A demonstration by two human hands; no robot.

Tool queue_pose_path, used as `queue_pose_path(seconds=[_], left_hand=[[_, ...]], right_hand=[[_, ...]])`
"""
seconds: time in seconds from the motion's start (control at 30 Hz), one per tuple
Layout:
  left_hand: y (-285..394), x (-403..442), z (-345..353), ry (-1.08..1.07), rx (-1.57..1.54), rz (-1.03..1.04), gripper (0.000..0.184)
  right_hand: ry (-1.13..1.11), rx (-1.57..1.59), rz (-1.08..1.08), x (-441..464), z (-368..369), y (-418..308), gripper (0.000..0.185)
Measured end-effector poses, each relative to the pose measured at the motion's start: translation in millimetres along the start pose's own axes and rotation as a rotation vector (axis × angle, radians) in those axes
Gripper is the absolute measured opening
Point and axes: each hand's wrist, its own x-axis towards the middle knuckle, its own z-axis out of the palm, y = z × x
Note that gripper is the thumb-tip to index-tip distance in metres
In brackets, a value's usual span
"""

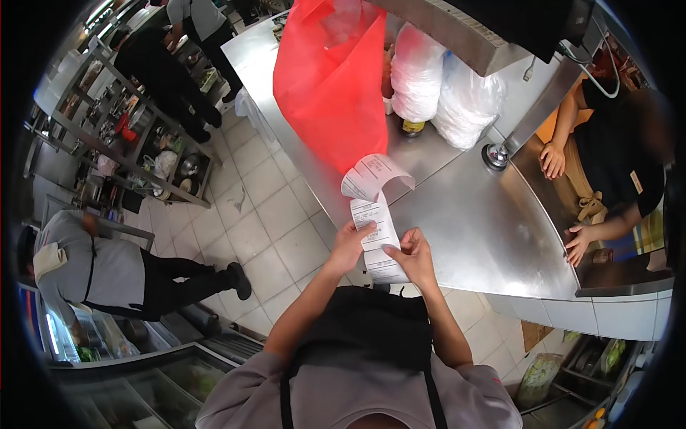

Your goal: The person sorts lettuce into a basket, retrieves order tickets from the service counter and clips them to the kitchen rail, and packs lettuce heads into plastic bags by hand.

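A long printed paper receipt (pixel 376 227) hangs between my two hands in front of my apron, its upper end curling over near the counter edge. My left hand (pixel 350 247) grips its left side with the thumb on top. On the other side, my right hand (pixel 412 259) pinches the lower part between thumb and fingers. Just beyond the curled end, a large red bag (pixel 332 86) stands on the steel counter (pixel 471 229).
Wrapped stacks of white containers (pixel 416 75) and a call bell (pixel 494 156) stand on the counter. A person in black (pixel 622 157) rests both hands at the right-hand hatch. Another person (pixel 100 264) bends over a fridge at left. Shelving (pixel 128 136) and more people are behind.
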Motion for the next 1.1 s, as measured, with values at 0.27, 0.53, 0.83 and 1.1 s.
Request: queue_pose_path(seconds=[0.27,0.53,0.83,1.1], left_hand=[[-1,1,24,-0.024,0.024,-0.045,0.02],[-1,17,17,-0.085,0.09,0.031,0.02],[13,9,42,-0.138,0.139,-0.029,0.035],[14,2,56,-0.181,0.166,0.035,0.036]], right_hand=[[-0.136,0.518,0.237,-2,-12,-2,0.037],[-0.237,0.291,0.233,-18,-57,-1,0.033],[1.32,0.188,-0.437,45,-267,31,0.021],[1.6,0.028,-0.437,57,-308,34,0.019]])
